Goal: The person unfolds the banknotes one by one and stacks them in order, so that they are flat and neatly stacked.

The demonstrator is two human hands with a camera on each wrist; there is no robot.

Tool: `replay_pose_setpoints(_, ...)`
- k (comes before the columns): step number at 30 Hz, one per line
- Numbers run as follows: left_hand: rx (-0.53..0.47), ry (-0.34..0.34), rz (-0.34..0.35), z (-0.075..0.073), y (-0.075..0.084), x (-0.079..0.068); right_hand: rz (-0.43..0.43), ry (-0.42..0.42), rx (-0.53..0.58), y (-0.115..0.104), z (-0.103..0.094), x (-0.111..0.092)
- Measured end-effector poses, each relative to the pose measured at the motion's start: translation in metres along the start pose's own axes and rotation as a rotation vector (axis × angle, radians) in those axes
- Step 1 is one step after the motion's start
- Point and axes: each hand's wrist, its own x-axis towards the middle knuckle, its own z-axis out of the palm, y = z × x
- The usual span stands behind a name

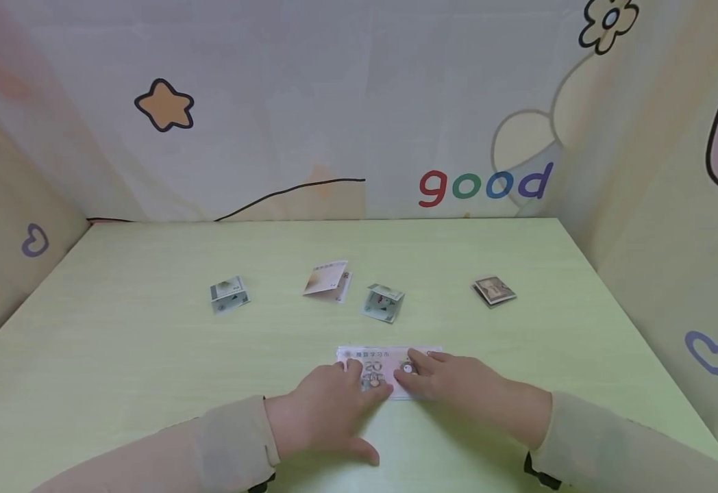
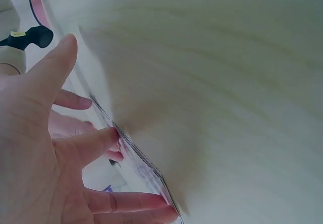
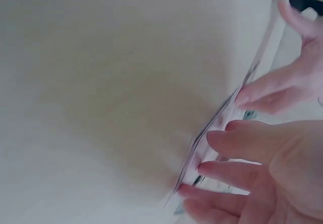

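A pink play banknote [image 1: 390,394] lies flat on the table in front of me, printed with characters and small pictures. At its edge the left wrist view shows more than one layer of paper [image 2: 144,158]. My left hand [image 1: 328,407] rests on the note's left part, fingers extended and thumb held off to the side. On the right part, my right hand [image 1: 457,383] touches the note with its fingertips. Close up, the right hand [image 3: 262,168] has its fingers fairly straight along the paper edge. Part of the note's print is covered by both hands.
Farther back lie a folded green note [image 1: 229,294] on the left, a folded pink note [image 1: 326,279] and another green one [image 1: 385,302] near the middle, and a folded brownish note [image 1: 494,290] on the right. Printed cloth walls [image 1: 285,103] enclose the pale green table [image 1: 118,342].
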Motion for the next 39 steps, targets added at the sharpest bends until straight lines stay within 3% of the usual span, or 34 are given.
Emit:
replay_pose_setpoints(10,-0.003,0.016,0.020,-0.001,0.000,0.001,0.004,0.006,-0.040,-0.011,0.000,-0.001)
replay_pose_setpoints(19,-0.054,-0.035,0.023,-0.002,-0.003,-0.004,0.040,-0.045,-0.036,-0.015,-0.001,-0.001)
replay_pose_setpoints(26,-0.256,0.000,-0.003,-0.003,-0.028,-0.003,0.014,-0.033,-0.106,-0.017,-0.001,0.000)
replay_pose_setpoints(29,-0.367,0.074,-0.082,-0.004,-0.047,0.003,-0.001,-0.025,-0.125,-0.018,-0.001,0.001)
replay_pose_setpoints(35,-0.582,0.377,-0.364,-0.004,-0.084,0.018,-0.012,-0.004,-0.153,-0.019,-0.001,0.001)
replay_pose_setpoints(39,-0.682,0.448,-0.473,0.002,-0.103,0.030,-0.002,-0.031,-0.150,-0.020,-0.002,0.003)
